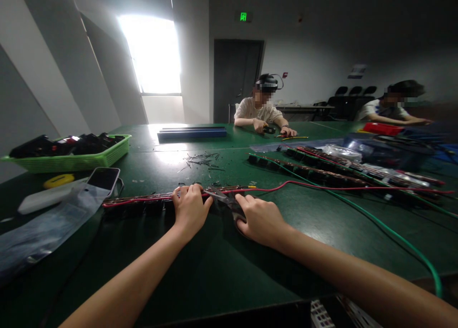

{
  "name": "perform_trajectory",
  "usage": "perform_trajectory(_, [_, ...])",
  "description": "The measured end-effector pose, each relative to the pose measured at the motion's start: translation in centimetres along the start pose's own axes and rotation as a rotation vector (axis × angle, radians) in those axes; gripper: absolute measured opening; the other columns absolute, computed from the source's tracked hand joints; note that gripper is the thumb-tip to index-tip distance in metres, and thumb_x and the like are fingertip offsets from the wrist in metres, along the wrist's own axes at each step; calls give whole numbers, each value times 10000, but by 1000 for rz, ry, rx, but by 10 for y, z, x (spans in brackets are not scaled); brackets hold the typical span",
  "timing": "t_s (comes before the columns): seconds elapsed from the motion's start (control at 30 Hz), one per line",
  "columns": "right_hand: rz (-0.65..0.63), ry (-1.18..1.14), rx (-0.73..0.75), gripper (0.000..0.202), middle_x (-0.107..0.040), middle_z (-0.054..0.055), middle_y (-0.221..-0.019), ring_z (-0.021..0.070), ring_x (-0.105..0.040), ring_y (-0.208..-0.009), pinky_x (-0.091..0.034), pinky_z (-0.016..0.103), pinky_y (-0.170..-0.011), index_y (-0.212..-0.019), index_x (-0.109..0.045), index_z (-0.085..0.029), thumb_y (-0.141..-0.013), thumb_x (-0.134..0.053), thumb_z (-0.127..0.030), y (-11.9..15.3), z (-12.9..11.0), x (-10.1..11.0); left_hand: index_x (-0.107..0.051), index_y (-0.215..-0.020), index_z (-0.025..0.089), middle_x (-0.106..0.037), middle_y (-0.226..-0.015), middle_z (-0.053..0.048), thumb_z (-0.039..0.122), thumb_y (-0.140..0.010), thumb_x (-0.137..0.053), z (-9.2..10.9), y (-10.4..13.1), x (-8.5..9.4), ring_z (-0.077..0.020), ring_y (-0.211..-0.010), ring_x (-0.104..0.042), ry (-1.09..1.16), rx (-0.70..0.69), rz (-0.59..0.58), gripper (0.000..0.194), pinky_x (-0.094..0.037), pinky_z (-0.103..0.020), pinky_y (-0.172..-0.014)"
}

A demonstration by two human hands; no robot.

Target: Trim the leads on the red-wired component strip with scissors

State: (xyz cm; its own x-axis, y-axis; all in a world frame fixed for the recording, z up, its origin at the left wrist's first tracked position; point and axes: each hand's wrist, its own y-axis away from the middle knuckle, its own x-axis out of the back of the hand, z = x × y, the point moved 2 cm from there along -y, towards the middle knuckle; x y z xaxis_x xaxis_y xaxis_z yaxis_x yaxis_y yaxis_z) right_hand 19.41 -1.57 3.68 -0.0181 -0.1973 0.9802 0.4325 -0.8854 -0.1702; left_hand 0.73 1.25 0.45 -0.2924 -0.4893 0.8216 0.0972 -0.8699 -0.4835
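Observation:
A long dark strip (139,205) with a red wire (272,189) along it lies across the green table in front of me. My left hand (190,207) is closed over the strip near its middle, fingers wrapped on its far side. In my right hand (260,218) is a pair of scissors (225,199), their handles in my fingers. The blades point left and lie against the strip, just right of my left thumb. Whether they touch the wire or something thinner is too small to tell.
At the left stand a green basket (71,162) of black parts, a phone (103,179) and a plastic bag (53,227). Cut black scraps (203,162) lie beyond the strip. More wired strips (315,173) and a green wire (379,221) spread rightward. Two people sit across the table.

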Motion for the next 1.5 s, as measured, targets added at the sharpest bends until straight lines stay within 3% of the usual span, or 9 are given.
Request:
perform_trajectory(0.3, [-17, -6, 5, 465, -611, 131, -1058, 263, -598, -915, -420, 307, -678, -1227, -454, -150, -821, -445, -377, -2, -1, -4, -584, -958, 195, -655, -962, -80, 430, -823, -540, -1, -1, -2, -287, -1030, -505, 8, 1, 4, 274, -209, -457, -985])
perform_trajectory(0.93, [-41, 19, 54, 317, -660, 117, -920, 264, -649, -801, -431, 298, -631, -1048, -518, -149, -847, -462, -388, -1, -3, -3, -587, -963, 199, -658, -961, -78, 448, -815, -550, -1, -1, -2, -281, -1030, -511, 15, -4, -2, 292, -210, -446, -982])
perform_trajectory(1.5, [-104, 65, 47, 310, -676, 136, -908, 274, -673, -787, -452, 294, -611, -1083, -519, -121, -859, -459, -326, 1, -5, 5, -567, -951, 204, -654, -964, -82, 434, -818, -547, 2, 0, 3, -279, -1028, -516, 34, -27, -17, 267, -212, -452, -989])
